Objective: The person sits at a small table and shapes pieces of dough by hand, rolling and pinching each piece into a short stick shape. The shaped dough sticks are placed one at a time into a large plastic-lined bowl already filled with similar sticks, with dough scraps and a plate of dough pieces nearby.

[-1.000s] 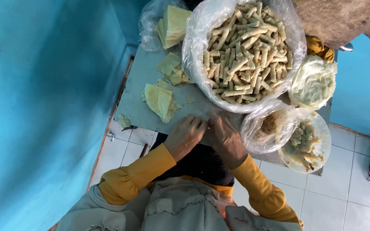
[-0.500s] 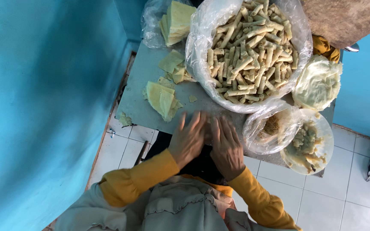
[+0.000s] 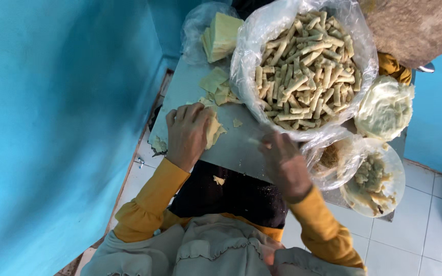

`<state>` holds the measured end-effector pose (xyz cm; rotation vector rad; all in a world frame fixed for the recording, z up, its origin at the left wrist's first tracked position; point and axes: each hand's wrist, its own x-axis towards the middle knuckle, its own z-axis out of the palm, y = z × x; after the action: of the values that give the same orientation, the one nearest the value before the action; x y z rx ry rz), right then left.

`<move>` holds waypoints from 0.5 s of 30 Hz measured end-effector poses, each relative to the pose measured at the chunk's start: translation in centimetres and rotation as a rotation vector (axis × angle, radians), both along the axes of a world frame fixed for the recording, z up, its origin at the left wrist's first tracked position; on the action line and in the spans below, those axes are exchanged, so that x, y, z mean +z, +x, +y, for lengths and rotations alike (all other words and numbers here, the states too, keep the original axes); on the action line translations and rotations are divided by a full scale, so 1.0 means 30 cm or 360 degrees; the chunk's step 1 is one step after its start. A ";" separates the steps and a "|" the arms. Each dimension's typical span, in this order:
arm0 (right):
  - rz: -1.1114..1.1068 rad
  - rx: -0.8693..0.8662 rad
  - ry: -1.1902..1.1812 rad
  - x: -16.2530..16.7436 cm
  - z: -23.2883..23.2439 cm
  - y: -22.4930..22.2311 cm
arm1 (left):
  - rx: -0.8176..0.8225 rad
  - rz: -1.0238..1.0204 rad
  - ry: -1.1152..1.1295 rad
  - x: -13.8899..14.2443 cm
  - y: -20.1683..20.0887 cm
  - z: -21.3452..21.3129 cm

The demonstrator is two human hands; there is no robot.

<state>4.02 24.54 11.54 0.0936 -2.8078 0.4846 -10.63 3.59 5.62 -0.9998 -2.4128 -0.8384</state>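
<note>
Two hands work at the near edge of the grey desk (image 3: 241, 148), set well apart. Left hand (image 3: 186, 134) lies flat, fingers spread, pressing a stack of pale wrapper sheets (image 3: 214, 128). Right hand (image 3: 282, 162) is blurred; its grip cannot be determined. Beyond it, a plastic-lined tub of rolled pastries (image 3: 303, 66); farther left, bagged wrapper sheets (image 3: 222, 35).

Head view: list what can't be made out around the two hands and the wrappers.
- Right hand: motion-blurred; whether its fingers hold anything is unclear.
- Wrapper pile: mostly covered by the left hand, so its extent is hidden.
- Bagged sheet stack: cut off by the top edge and veiled by plastic.
- Filling bowl: contents too blurred to identify.
</note>
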 end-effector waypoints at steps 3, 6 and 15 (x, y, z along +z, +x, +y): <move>0.0302 -0.0219 0.0269 0.119 0.048 -0.035 | -0.0048 0.0002 0.0093 0.008 -0.007 -0.006; 0.0436 -0.0264 0.0143 0.172 0.055 -0.064 | -0.0059 0.0009 0.0083 0.003 -0.025 -0.009; 0.0255 -0.0016 -0.0489 -0.138 -0.225 -0.242 | -0.0170 -0.0026 0.0246 0.017 -0.016 -0.007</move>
<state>-3.26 17.80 7.41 0.0510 -2.5443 0.8580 -11.11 3.39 6.12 -1.0723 -2.2842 -1.0562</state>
